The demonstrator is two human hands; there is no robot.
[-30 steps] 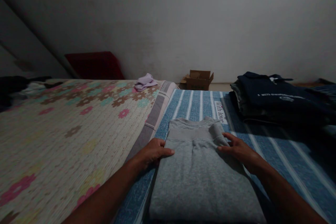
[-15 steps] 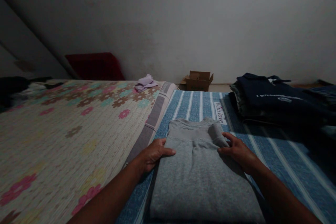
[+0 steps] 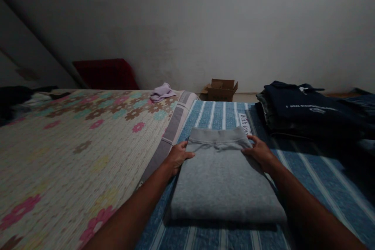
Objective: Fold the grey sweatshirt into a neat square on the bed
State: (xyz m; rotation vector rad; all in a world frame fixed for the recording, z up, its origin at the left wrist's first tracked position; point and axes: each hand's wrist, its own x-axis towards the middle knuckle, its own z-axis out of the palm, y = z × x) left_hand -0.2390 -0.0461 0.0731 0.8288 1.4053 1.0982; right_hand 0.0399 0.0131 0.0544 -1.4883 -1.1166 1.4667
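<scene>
A grey sweatshirt (image 3: 225, 181), folded into a neat block, lies in front of me on a blue striped bedspread (image 3: 205, 115). Its ribbed band runs straight across the far end. My left hand (image 3: 179, 156) grips the left edge near that band, thumb on top and fingers partly hidden at the side. At the opposite edge my right hand (image 3: 259, 153) holds the cloth the same way, with its thumb pressing on the fabric.
A stack of dark folded clothes (image 3: 307, 109) sits to the right. On the left spreads a flowered bed cover (image 3: 88, 164), with a lilac cloth (image 3: 163, 92) at its far edge. An open cardboard box (image 3: 221, 90) and a red panel (image 3: 105, 74) are by the wall.
The sweatshirt's ribbed band now lies flat and straight across the far end, covering the collar seen before. Its near edge has moved away from me, and both hands have shifted slightly forward.
</scene>
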